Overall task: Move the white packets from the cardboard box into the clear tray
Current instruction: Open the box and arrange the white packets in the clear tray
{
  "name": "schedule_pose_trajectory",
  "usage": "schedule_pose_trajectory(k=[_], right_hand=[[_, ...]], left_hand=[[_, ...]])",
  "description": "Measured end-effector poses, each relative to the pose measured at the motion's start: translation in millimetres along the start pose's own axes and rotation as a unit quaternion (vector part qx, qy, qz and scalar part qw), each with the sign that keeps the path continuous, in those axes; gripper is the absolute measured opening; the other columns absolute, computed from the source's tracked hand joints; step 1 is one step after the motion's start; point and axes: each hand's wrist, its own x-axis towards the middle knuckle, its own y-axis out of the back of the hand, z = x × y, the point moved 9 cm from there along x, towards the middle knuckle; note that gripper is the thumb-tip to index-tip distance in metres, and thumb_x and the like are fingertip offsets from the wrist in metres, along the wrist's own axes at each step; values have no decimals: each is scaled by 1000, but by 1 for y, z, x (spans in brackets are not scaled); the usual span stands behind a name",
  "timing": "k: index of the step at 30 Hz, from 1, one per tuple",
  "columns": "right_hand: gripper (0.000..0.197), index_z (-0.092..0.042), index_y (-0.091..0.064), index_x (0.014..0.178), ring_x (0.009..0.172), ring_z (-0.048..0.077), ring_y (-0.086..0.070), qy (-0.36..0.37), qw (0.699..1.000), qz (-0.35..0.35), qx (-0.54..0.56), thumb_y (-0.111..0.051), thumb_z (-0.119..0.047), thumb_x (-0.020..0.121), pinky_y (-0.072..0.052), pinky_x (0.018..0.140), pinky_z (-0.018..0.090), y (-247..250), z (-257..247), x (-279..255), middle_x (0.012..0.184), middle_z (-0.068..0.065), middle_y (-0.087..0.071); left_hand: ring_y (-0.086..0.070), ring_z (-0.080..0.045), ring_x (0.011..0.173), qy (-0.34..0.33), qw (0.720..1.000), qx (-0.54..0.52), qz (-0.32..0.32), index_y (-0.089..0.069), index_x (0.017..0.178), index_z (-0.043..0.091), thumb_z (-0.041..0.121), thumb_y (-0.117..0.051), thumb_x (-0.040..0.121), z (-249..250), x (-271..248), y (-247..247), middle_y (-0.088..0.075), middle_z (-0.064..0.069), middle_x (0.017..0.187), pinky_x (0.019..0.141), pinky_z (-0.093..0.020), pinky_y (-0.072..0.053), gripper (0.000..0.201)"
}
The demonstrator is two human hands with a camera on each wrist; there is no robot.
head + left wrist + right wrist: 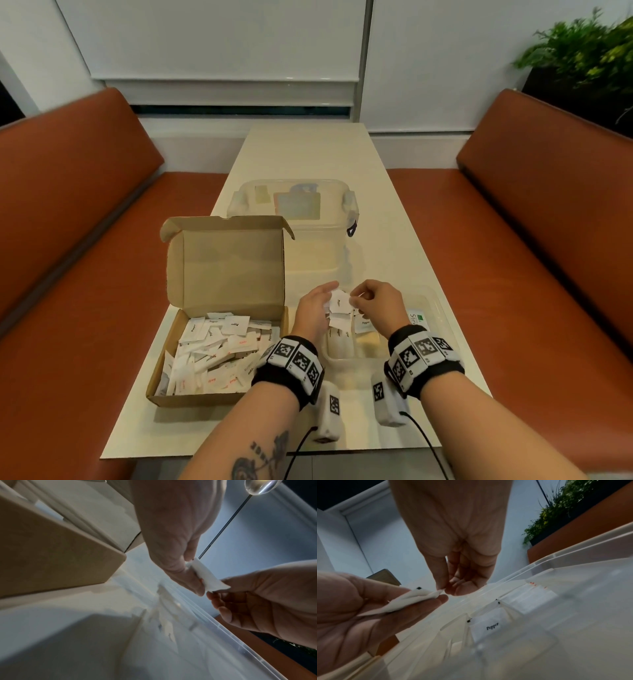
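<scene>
An open cardboard box (219,397) at the table's front left holds several white packets (212,353). To its right stands the clear tray (442,308) with dividers; a packet marked Pepper (491,627) stands in one compartment. Over the tray my left hand (329,294) holds a small bunch of white packets (339,306) between thumb and fingers. My right hand (356,301) pinches the edge of the top packet (207,577) with thumb and forefinger. The right wrist view shows the pinched corner (439,592) and the left hand (443,599) under the packets.
A clear lidded storage bin (346,205) stands behind the box and tray. A green-printed packet (416,318) lies in the tray's right side. Orange benches (513,274) flank the narrow table (308,150). A plant (582,51) stands at the far right.
</scene>
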Motion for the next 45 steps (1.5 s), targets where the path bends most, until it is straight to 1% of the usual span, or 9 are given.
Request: schedule_pose_trajectory(k=[5,10,13,17,21,29,32,35,45], right_hand=[[3,-19,-68,86,71,8,-51,44,998,21,-44,-67,-19,83,-37,60,14,6,-3,-1,78,-4,-56],[27,-11,-68,82,65,5,-46,49,997,31,-58,-63,-37,87,-32,56,13,8,-1,-4,73,-4,-53],[27,-11,-64,71,60,6,-48,38,999,12,-27,-68,-35,84,-34,54,14,3,3,-5,67,-4,-57],[19,-17,-59,66,59,7,-48,14,999,8,29,-73,-18,80,-38,56,14,4,11,-3,64,-4,-56],[20,-20,-58,67,63,13,-59,-6,999,5,40,-70,-17,82,-46,60,20,5,15,-1,69,2,-66],[10,-15,-63,76,59,10,-59,-9,999,37,31,-66,-11,85,-45,59,21,26,12,6,68,-1,-65],[7,-11,-70,81,57,9,-54,-15,997,40,-64,-65,-8,84,-44,58,20,43,12,12,75,3,-67],[10,-6,-71,82,57,14,-56,-43,984,-48,-165,-62,-1,83,-53,59,24,32,18,13,76,8,-68],[22,-1,-68,107,101,29,-63,-25,924,-129,-359,-54,-4,90,-51,90,32,-6,16,15,111,15,-66]], left_hand=[[-57,-35,107,0,999,38,-8,-60,118,22,-9,-43,85,4,0,-7,-51,-13,135,71,-29,-52,48],[-52,-19,120,-28,998,52,26,-57,127,21,-7,-49,87,9,0,-3,-49,-3,138,104,-37,-43,50],[-52,-24,122,-29,998,55,27,-58,126,23,-6,-49,89,9,-3,-3,-49,-4,137,104,-44,-44,48],[-61,-24,101,-19,1000,14,14,-61,119,22,0,-46,95,4,-7,-6,-56,-7,126,80,-34,-55,36],[-64,-23,76,-10,1000,-10,-4,-63,111,19,-3,-48,92,1,-9,-5,-63,-16,114,57,-27,-52,33],[-57,-34,116,-36,998,52,15,-63,109,26,-9,-52,88,2,-5,6,-59,-3,123,100,-42,-47,42],[-56,-36,118,-35,998,52,22,-63,111,23,-10,-51,88,-1,-4,11,-58,-10,127,104,-48,-43,43],[-55,-33,119,-33,998,48,24,-63,112,23,-9,-51,88,-4,-4,12,-57,-11,129,106,-48,-41,42],[-53,-32,122,-33,998,55,21,-62,115,23,-7,-51,89,-8,-1,13,-57,-7,129,107,-48,-40,41]])
